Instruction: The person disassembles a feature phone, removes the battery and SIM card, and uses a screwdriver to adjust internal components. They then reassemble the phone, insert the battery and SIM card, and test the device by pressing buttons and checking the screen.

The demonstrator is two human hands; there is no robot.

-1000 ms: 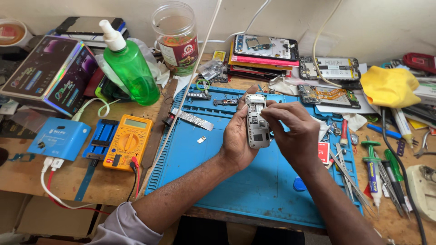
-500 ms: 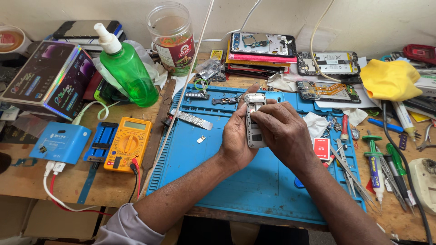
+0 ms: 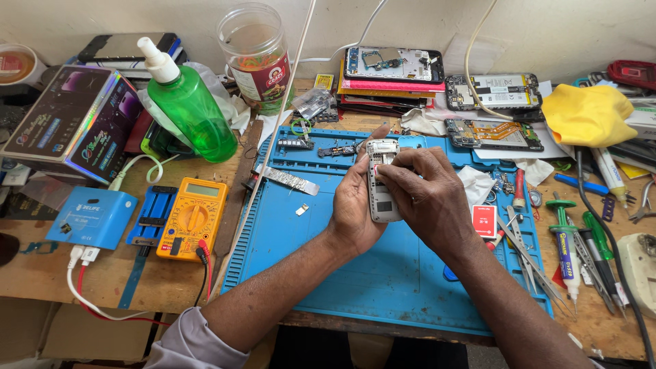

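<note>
"Two hands on one thing?"

"Yes. The left hand [image 3: 355,205] cradles a small white opened phone [image 3: 383,181], fingers wrapped behind it, thumb along its edge. The right hand [image 3: 430,198] covers its front, fingertips [image 3: 391,171] curled and pressing on its upper half."

"Where's the phone?"

"Held just above the blue work mat [image 3: 355,287], near the mat's far edge."

"Around the mat?"

"Left of it lie a yellow multimeter [image 3: 193,219] and a green spray bottle [image 3: 186,109]. Right of it, screwdrivers [image 3: 581,246]. Beyond it, a stack of opened phones [image 3: 393,72]."
</note>
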